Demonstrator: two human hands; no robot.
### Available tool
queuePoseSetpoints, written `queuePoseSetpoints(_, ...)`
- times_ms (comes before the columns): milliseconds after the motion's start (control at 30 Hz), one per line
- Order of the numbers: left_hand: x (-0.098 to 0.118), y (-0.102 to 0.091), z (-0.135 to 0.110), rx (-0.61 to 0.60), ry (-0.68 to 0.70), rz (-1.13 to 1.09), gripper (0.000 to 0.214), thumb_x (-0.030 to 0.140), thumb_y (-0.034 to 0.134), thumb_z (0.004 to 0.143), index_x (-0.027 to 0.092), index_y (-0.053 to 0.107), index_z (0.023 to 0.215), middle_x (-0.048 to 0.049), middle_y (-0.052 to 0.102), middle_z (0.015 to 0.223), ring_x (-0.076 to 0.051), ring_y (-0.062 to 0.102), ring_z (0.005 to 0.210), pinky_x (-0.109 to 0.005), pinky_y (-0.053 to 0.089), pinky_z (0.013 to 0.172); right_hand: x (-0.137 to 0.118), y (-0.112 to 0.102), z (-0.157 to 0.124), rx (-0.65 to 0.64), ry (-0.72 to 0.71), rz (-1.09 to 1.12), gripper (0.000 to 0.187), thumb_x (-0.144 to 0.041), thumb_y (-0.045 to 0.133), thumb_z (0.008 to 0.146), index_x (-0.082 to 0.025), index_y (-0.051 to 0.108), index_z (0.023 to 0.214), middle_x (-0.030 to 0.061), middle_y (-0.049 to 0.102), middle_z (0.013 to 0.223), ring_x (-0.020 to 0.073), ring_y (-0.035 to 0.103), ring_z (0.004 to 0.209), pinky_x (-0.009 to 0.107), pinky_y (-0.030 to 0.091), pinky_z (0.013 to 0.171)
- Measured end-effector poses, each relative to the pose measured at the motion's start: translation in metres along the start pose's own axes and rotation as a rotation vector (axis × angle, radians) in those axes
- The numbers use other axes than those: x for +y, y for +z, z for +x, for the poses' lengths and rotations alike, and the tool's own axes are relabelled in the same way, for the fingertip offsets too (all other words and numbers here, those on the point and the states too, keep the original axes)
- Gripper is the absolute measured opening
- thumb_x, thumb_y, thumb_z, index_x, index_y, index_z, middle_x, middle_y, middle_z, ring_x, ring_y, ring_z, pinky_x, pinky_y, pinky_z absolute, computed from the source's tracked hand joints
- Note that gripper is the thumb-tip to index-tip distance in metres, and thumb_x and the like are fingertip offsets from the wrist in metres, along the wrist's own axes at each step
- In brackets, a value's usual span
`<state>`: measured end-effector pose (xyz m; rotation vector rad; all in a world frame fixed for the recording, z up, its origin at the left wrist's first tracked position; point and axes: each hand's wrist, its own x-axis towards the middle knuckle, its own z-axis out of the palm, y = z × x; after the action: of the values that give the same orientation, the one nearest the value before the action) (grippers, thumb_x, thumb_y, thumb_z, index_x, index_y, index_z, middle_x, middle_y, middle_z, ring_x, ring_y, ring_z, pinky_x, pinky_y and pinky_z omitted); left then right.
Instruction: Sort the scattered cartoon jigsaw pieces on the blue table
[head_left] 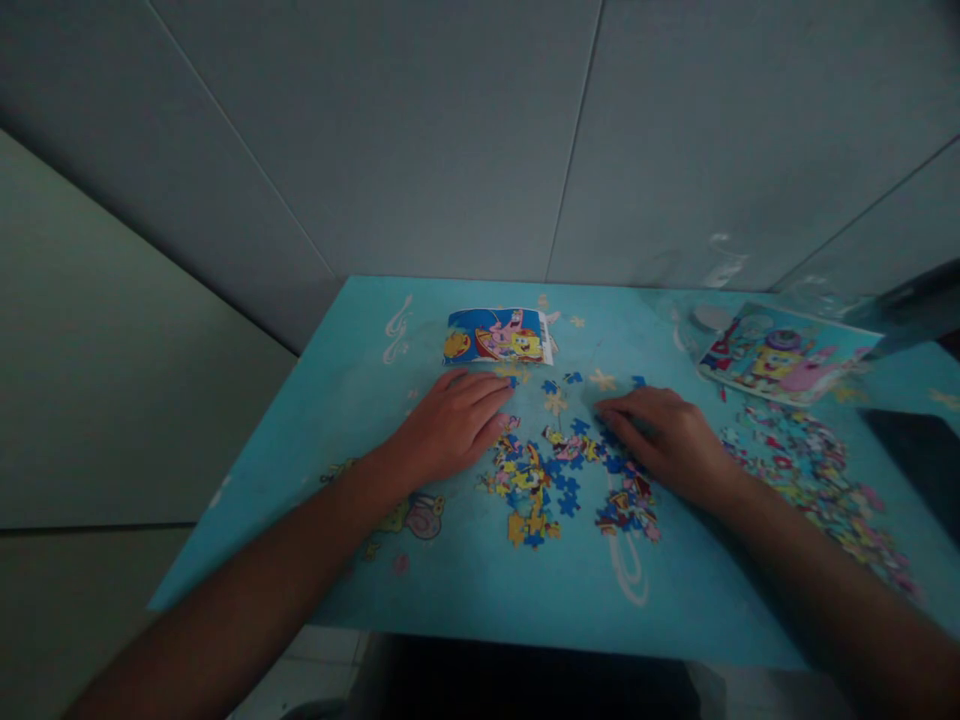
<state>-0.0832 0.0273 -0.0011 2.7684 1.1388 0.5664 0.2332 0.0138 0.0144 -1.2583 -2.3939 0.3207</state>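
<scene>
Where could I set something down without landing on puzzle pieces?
Bare table shows at back left, between its left edge, the small picture card and the left hand; another strip runs along the front edge, between the forearms. It's crowded between that hand and the right hand, and at right, where loose pieces lie near the larger picture.

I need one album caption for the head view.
Left hand and right hand flank jigsaw pieces on a blue table, a cartoon picture beyond.
</scene>
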Motion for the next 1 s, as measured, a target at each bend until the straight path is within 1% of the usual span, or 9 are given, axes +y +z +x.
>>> queuePoseSetpoints(233, 0.001, -0.004, 0.001, 0.035, 0.013, 0.013, 0.038, 0.031, 0.042, 0.101, 0.016, 0.056, 0.133, -0.0112, 0.061, 0.133, -0.026, 0.054, 0.124, -0.051, 0.039, 0.108, -0.001, -0.002, 0.0, 0.016, -0.003, 0.013, 0.025, -0.029, 0.05, 0.099, -0.019, 0.07, 0.109, 0.008, 0.074, 0.095, 0.0223, 0.067, 0.085, 0.038, 0.048, 0.082)
queuePoseSetpoints(333, 0.002, -0.008, 0.001, 0.066, 0.06, -0.009, 0.034, 0.03, 0.046, 0.1, 0.016, 0.059, 0.128, -0.0112, 0.063, 0.129, -0.025, 0.055, 0.122, -0.049, 0.042, 0.105, -0.002, -0.001, 0.0, 0.019, -0.007, 0.01, 0.025, -0.029, 0.05, 0.098, -0.019, 0.07, 0.109, 0.0076, 0.074, 0.093, 0.0221, 0.067, 0.084, 0.038, 0.048, 0.082)
queuePoseSetpoints(400, 0.004, -0.013, 0.0, 0.047, 0.149, -0.033, 0.029, 0.028, 0.048, 0.099, 0.018, 0.063, 0.122, -0.0097, 0.065, 0.124, -0.024, 0.056, 0.12, -0.047, 0.043, 0.104, -0.002, -0.001, 0.0, 0.02, -0.007, 0.01, 0.025, -0.028, 0.05, 0.098, -0.02, 0.07, 0.11, 0.0073, 0.074, 0.093, 0.0222, 0.067, 0.084, 0.038, 0.048, 0.082)
queuePoseSetpoints(533, 0.013, -0.022, -0.003, -0.072, 0.401, -0.097, 0.021, 0.027, 0.053, 0.097, 0.023, 0.068, 0.111, -0.0053, 0.07, 0.115, -0.022, 0.06, 0.114, -0.044, 0.041, 0.106, 0.001, 0.0, 0.0, 0.016, -0.002, 0.006, 0.025, -0.029, 0.05, 0.098, -0.021, 0.07, 0.11, 0.0073, 0.074, 0.096, 0.0227, 0.067, 0.087, 0.038, 0.048, 0.084)
queuePoseSetpoints(600, 0.018, -0.025, -0.004, -0.122, 0.463, -0.129, 0.018, 0.031, 0.057, 0.095, 0.025, 0.07, 0.106, -0.0044, 0.07, 0.116, -0.022, 0.06, 0.114, -0.044, 0.04, 0.107, 0.001, 0.0, 0.0, 0.017, 0.0, 0.005, 0.025, -0.029, 0.05, 0.098, -0.021, 0.071, 0.109, 0.0073, 0.074, 0.095, 0.0229, 0.067, 0.085, 0.039, 0.049, 0.083)
queuePoseSetpoints(667, 0.022, -0.027, -0.005, -0.152, 0.489, -0.16, 0.017, 0.037, 0.062, 0.093, 0.027, 0.072, 0.101, -0.0039, 0.069, 0.118, -0.023, 0.06, 0.115, -0.046, 0.039, 0.108, -0.002, -0.001, 0.0, 0.016, -0.008, 0.021, 0.025, -0.028, 0.05, 0.098, -0.021, 0.071, 0.109, 0.0072, 0.074, 0.093, 0.0227, 0.067, 0.084, 0.039, 0.049, 0.082)
queuePoseSetpoints(800, 0.023, -0.03, -0.006, -0.162, 0.516, -0.213, 0.019, 0.045, 0.065, 0.089, 0.029, 0.073, 0.094, -0.0039, 0.068, 0.121, -0.025, 0.059, 0.115, -0.047, 0.038, 0.11, -0.028, 0.0, 0.0, -0.009, -0.037, 0.121, 0.022, -0.028, 0.052, 0.098, -0.022, 0.071, 0.108, 0.0065, 0.073, 0.092, 0.0207, 0.066, 0.084, 0.038, 0.049, 0.082)
queuePoseSetpoints(900, 0.018, -0.032, -0.007, -0.156, 0.494, -0.217, 0.022, 0.045, 0.063, 0.09, 0.028, 0.073, 0.098, -0.0046, 0.069, 0.117, -0.025, 0.06, 0.113, -0.047, 0.04, 0.108, -0.058, 0.01, 0.001, -0.067, -0.057, 0.181, 0.018, -0.029, 0.056, 0.098, -0.023, 0.071, 0.106, 0.0059, 0.072, 0.093, 0.0202, 0.064, 0.087, 0.037, 0.05, 0.084)
queuePoseSetpoints(1000, 0.01, -0.031, -0.006, -0.134, 0.423, -0.158, 0.025, 0.041, 0.054, 0.094, 0.025, 0.071, 0.104, -0.0063, 0.069, 0.112, -0.024, 0.06, 0.109, -0.046, 0.041, 0.104, -0.083, 0.023, 0.002, -0.141, -0.057, 0.124, 0.016, -0.032, 0.063, 0.094, -0.025, 0.072, 0.105, 0.006, 0.07, 0.096, 0.0219, 0.063, 0.092, 0.039, 0.05, 0.087)
